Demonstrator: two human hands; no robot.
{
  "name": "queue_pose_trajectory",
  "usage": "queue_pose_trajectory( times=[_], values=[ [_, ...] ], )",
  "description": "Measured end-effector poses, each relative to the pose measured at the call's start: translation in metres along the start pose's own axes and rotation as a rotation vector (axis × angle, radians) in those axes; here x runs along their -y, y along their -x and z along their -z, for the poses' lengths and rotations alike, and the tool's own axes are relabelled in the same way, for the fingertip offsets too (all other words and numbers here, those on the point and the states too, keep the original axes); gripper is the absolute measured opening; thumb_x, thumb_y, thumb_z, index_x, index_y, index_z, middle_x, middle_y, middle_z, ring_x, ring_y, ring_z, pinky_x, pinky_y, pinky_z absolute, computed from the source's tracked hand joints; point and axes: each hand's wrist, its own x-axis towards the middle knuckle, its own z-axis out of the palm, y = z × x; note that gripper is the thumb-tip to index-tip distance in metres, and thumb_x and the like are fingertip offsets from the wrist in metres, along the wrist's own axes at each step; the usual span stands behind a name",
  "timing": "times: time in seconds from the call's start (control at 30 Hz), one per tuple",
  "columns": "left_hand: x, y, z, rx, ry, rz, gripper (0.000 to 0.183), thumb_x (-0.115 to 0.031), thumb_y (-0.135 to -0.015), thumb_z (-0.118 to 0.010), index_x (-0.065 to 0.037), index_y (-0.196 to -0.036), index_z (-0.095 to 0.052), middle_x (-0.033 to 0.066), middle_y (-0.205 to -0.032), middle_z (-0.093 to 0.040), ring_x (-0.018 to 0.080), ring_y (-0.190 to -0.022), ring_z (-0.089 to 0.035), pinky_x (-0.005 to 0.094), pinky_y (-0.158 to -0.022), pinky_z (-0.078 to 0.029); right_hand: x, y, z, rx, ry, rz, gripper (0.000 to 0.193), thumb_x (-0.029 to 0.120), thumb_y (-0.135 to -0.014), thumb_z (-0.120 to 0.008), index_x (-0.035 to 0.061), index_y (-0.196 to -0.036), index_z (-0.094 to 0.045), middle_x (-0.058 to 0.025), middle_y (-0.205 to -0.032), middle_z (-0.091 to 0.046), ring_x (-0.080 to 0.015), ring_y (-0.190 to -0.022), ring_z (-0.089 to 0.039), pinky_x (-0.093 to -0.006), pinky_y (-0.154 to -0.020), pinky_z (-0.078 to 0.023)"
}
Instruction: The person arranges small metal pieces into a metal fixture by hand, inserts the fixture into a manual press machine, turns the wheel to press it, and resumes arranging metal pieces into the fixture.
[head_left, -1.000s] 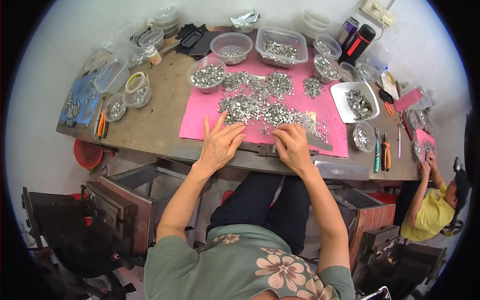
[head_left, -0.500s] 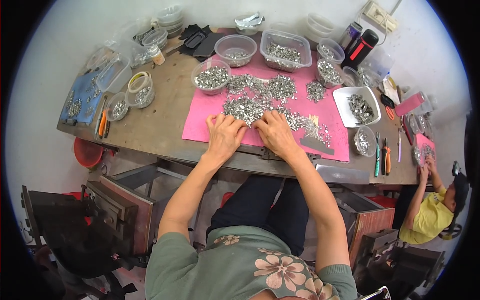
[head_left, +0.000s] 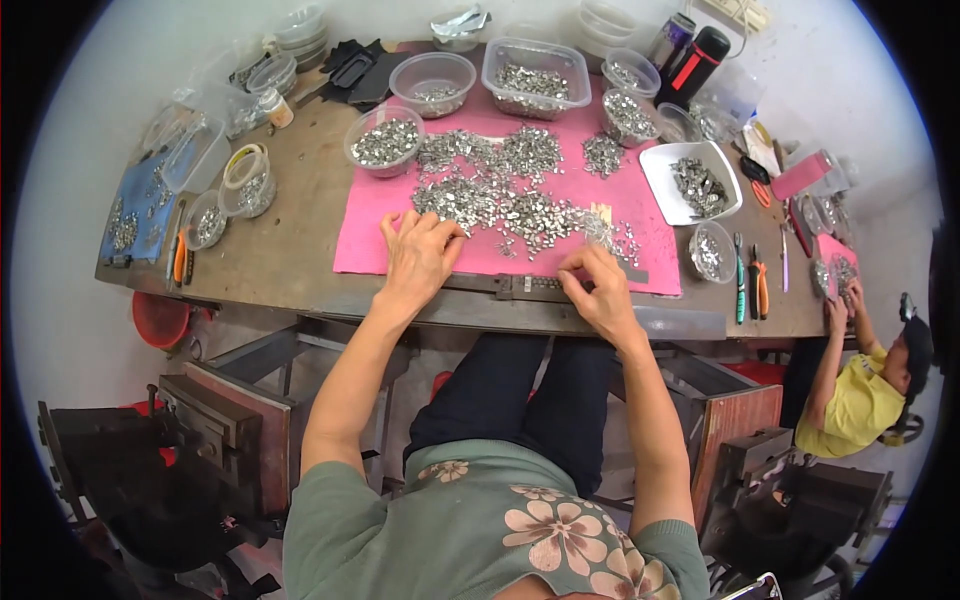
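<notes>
On the pink mat (head_left: pixel 365 240) lies a broad heap of small shiny metal pieces (head_left: pixel 465 200). My left hand (head_left: pixel 420 255) rests at the heap's near left edge, palm down, its fingers bent and spread apart. At the table's front edge my right hand (head_left: pixel 600 292) is closed in a pinch, thumb against forefinger; whatever lies between them is too small to make out. Just left of that pinch is a narrow dark metal bar (head_left: pixel 515 287) with a row of little shiny pieces along it. A flat grey metal strip (head_left: pixel 636 274) lies beside my right fingers.
Clear tubs of metal pieces (head_left: pixel 385 143) (head_left: pixel 537 80) stand behind the heap. At the right are a white tray (head_left: pixel 655 180), a small tub (head_left: pixel 712 252) and orange-handled pliers (head_left: pixel 762 290). A person in yellow (head_left: pixel 850 400) works at the far right. More tubs (head_left: pixel 250 190) stand left.
My hands have moved apart: the right one came right and nearer, off the heap to the bar; the left one drew slightly left, its fingers spreading. The whole view has shifted a little.
</notes>
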Motion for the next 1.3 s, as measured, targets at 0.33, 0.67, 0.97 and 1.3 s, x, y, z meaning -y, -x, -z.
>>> queue_pose_trajectory(
  times=[0.33,0.67,0.97,1.3],
  values=[
    [-0.004,-0.004,0.002,0.072,0.046,0.018,0.005,-0.012,-0.084,-0.072,-0.011,-0.084,-0.068,0.0025,-0.084,-0.064,0.0246,-0.09,-0.057,0.0544,-0.1,-0.031,0.002,0.02,-0.001,-0.015,0.09,0.074,0.012,0.002,-0.082,-0.074,0.0063,-0.089,-0.065,-0.0051,-0.095,-0.063,-0.0257,-0.094,-0.059,-0.0383,-0.081,-0.043],
    [-0.085,0.005,-0.024,0.052,0.346,-0.175,0.008,-0.014,-0.086,-0.073,-0.01,-0.09,-0.068,0.0019,-0.086,-0.064,0.0205,-0.09,-0.06,0.0472,-0.104,-0.031,-0.005,0.035,-0.009,-0.243,-0.028,-0.033,0.014,-0.002,-0.083,-0.072,0.0034,-0.096,-0.07,-0.0095,-0.096,-0.068,-0.0279,-0.089,-0.063,-0.0379,-0.081,-0.048],
    [-0.102,0.004,-0.046,0.097,0.269,-0.225,0.013,-0.014,-0.081,-0.076,-0.011,-0.09,-0.067,0.0017,-0.095,-0.064,0.0219,-0.1,-0.059,0.0534,-0.105,-0.031,-0.004,0.034,-0.01,-0.343,-0.022,-0.054,0.012,-0.004,-0.083,-0.07,0.0016,-0.094,-0.069,-0.011,-0.092,-0.069,-0.0286,-0.086,-0.063,-0.0376,-0.08,-0.049],
    [-0.052,-0.002,-0.011,-0.068,0.154,-0.05,0.006,-0.014,-0.087,-0.074,-0.013,-0.093,-0.074,0.0003,-0.09,-0.068,0.0197,-0.094,-0.062,0.0493,-0.105,-0.032,-0.003,0.036,-0.007,-0.285,0.063,-0.03,0.012,-0.001,-0.083,-0.071,0.0042,-0.094,-0.07,-0.0083,-0.093,-0.068,-0.0271,-0.087,-0.062,-0.0372,-0.08,-0.044]
  ],
)
